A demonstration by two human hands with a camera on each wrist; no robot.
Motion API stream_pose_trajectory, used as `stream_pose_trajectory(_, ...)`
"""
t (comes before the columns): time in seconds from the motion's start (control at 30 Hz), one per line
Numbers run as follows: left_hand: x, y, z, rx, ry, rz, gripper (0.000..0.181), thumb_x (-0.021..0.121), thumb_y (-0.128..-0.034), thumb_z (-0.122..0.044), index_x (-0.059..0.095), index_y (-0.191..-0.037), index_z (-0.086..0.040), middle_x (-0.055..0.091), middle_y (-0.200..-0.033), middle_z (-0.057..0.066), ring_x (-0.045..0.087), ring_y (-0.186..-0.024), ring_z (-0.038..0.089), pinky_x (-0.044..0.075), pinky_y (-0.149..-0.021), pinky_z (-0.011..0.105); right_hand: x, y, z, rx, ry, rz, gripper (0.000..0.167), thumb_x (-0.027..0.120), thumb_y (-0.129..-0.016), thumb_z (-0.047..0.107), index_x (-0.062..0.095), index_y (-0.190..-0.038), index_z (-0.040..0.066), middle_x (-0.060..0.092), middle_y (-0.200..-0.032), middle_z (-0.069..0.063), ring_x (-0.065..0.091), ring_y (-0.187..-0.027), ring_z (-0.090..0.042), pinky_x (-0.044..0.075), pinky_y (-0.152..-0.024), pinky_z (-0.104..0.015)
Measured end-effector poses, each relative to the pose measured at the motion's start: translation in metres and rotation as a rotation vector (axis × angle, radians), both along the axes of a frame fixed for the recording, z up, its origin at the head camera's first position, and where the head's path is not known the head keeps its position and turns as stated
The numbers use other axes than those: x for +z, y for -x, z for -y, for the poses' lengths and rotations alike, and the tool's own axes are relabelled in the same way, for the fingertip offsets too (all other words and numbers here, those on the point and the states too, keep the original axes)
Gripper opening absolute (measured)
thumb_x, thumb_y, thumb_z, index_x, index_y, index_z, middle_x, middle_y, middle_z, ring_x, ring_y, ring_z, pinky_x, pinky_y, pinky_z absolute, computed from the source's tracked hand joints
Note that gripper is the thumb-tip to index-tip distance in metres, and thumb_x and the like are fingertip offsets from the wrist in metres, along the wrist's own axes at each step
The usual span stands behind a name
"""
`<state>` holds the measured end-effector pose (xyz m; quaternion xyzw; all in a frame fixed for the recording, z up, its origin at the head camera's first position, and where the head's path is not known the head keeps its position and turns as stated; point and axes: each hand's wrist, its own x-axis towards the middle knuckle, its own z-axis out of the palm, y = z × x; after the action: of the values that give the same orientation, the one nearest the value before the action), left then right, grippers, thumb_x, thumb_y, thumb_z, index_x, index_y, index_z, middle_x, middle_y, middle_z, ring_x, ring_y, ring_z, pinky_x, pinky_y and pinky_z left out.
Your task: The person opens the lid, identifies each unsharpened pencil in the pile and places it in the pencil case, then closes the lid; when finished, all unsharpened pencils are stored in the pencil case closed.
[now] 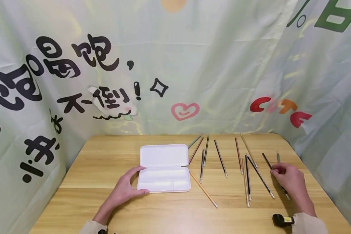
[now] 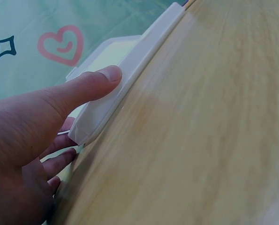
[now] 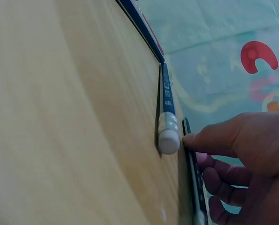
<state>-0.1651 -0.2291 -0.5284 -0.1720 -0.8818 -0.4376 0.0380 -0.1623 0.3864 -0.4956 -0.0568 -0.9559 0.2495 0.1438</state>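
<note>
Right grip (image 1: 290, 179) of mine pinches dark pencil (image 1: 267, 161), axis slanting forward-left; white case (image 1: 161, 177) well left, in left grip (image 1: 126, 187).

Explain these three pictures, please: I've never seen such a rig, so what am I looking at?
There is no machine here: a person works bare-handed. The wide picture comes from a camera worn on the head; the others come from cameras on the left and right wrists. On the light-brown wood-grain table lies an open, white, rectangular case, gripped at its left end by the left hand. Slender black, reddish-brown, tan and greenish pencils lie scattered to its right. The right hand pinches one slim dark pencil. Behind hangs a pale-green cloth printed with lettering.
</note>
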Motion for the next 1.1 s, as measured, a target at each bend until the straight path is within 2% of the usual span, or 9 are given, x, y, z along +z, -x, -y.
stream_pose_trajectory(0.3,0.001,0.002,0.001,0.001,0.016,-0.006,0.092,0.096,-0.0629,-0.053,0.059,-0.142,-0.024,0.056,-0.147,0.006,0.049,-0.137,0.033,0.038,-0.111,0.060,0.001,-0.004,0.005,-0.014,0.027,-0.006,0.018,0.073,-0.090,0.012,0.076,-0.101,-0.003,0.073,-0.086,-0.013,0.061,-0.075,-0.021,0.043,-0.059,-0.028)
stream_pose_trajectory(0.47,0.001,0.000,0.002,-0.002,0.002,-0.002,0.090,0.096,-0.0639,-0.053,0.059,-0.141,-0.024,0.056,-0.148,0.006,0.049,-0.138,0.033,0.038,-0.111,0.060,0.007,-0.004,0.008,0.011,0.065,-0.044,0.020,0.070,-0.096,0.013,0.074,-0.107,-0.003,0.072,-0.097,-0.022,0.070,-0.088,-0.041,0.043,-0.058,-0.018)
stream_pose_trajectory(0.53,0.000,0.000,0.002,-0.003,-0.007,-0.001,0.090,0.096,-0.0644,-0.052,0.059,-0.141,-0.024,0.055,-0.148,0.006,0.048,-0.138,0.033,0.038,-0.111,0.060,0.009,-0.004,0.009,0.025,0.078,-0.062,0.020,0.068,-0.098,0.013,0.073,-0.109,-0.002,0.071,-0.100,-0.023,0.070,-0.090,-0.043,0.043,-0.058,-0.013)
stream_pose_trajectory(0.6,-0.001,0.000,0.002,-0.007,-0.011,0.001,0.089,0.095,-0.0649,-0.051,0.059,-0.142,-0.024,0.055,-0.148,0.006,0.048,-0.138,0.034,0.038,-0.111,0.060,0.010,-0.003,0.010,0.042,0.085,-0.084,0.018,0.067,-0.098,0.011,0.072,-0.109,-0.002,0.071,-0.099,-0.022,0.071,-0.086,-0.038,0.043,-0.058,-0.011)
stream_pose_trajectory(0.67,-0.002,0.000,0.002,-0.009,-0.010,0.001,0.089,0.095,-0.0653,-0.051,0.059,-0.142,-0.023,0.054,-0.148,0.006,0.048,-0.138,0.034,0.038,-0.111,0.061,0.010,-0.002,0.012,0.055,0.084,-0.117,0.016,0.066,-0.099,0.009,0.072,-0.109,-0.001,0.070,-0.097,-0.020,0.070,-0.079,-0.024,0.043,-0.057,-0.012)
stream_pose_trajectory(0.77,-0.002,0.000,0.001,-0.010,-0.008,0.001,0.090,0.095,-0.0653,-0.052,0.058,-0.142,-0.023,0.054,-0.149,0.007,0.048,-0.138,0.034,0.038,-0.111,0.061,0.010,-0.001,0.015,0.068,0.095,-0.157,0.014,0.064,-0.099,0.006,0.071,-0.108,-0.001,0.069,-0.094,-0.019,0.059,-0.073,-0.001,0.044,-0.055,-0.014)
stream_pose_trajectory(0.83,-0.002,0.001,0.001,-0.008,-0.005,-0.002,0.090,0.095,-0.0651,-0.052,0.058,-0.142,-0.024,0.055,-0.148,0.006,0.048,-0.138,0.034,0.038,-0.111,0.061,0.011,-0.001,0.019,0.069,0.111,-0.168,0.014,0.063,-0.099,0.006,0.071,-0.109,-0.001,0.069,-0.094,-0.019,0.052,-0.072,0.009,0.044,-0.053,-0.016)
stream_pose_trajectory(0.97,-0.001,0.001,0.000,-0.005,0.003,-0.006,0.090,0.095,-0.0647,-0.053,0.058,-0.142,-0.025,0.055,-0.148,0.004,0.048,-0.138,0.032,0.038,-0.111,0.059,0.014,0.000,0.026,0.090,0.177,-0.137,0.021,0.061,-0.100,0.005,0.071,-0.118,-0.001,0.069,-0.101,-0.021,0.051,-0.077,0.014,0.049,-0.055,-0.016)
stream_pose_trajectory(1.1,-0.001,0.000,0.000,0.000,-0.002,0.003,0.090,0.095,-0.0645,-0.053,0.058,-0.142,-0.025,0.055,-0.148,0.003,0.048,-0.138,0.031,0.038,-0.111,0.059,0.020,0.001,0.034,0.123,0.257,-0.089,0.027,0.060,-0.101,0.005,0.068,-0.125,-0.003,0.067,-0.110,-0.024,0.059,-0.078,0.009,0.055,-0.056,-0.021)
